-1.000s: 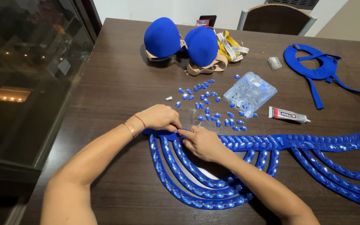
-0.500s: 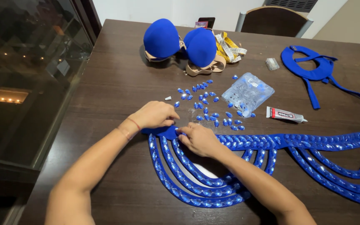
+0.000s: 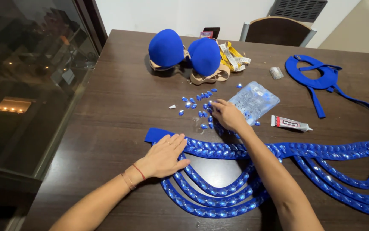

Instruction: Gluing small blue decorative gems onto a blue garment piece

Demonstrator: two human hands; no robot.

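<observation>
Left hand (image 3: 164,155) lies flat, fingers spread and gripping nothing, pressing down the left end of the blue gem-covered band (image 3: 236,150) at the near side of the dark wooden table (image 3: 116,98). The band runs rightward with draped loops hanging toward the near edge.

Right hand (image 3: 227,114) reaches farther out into the scatter of loose blue gems (image 3: 198,102), fingertips curled down among them; cannot tell whether a stone is pinched.

Just right of that hand: clear plastic bag (image 3: 253,100), then a small glue tube (image 3: 290,124). Far side: blue padded cups (image 3: 184,51), yellow measuring tape (image 3: 233,57). Far right: blue fabric collar piece (image 3: 317,79).

Handling judgement: gems look tiny, hard, slick and light, best taken by fingertip pinch at the edges. Band likely soft and floppy, so it wants holding flat on bare fabric.
</observation>
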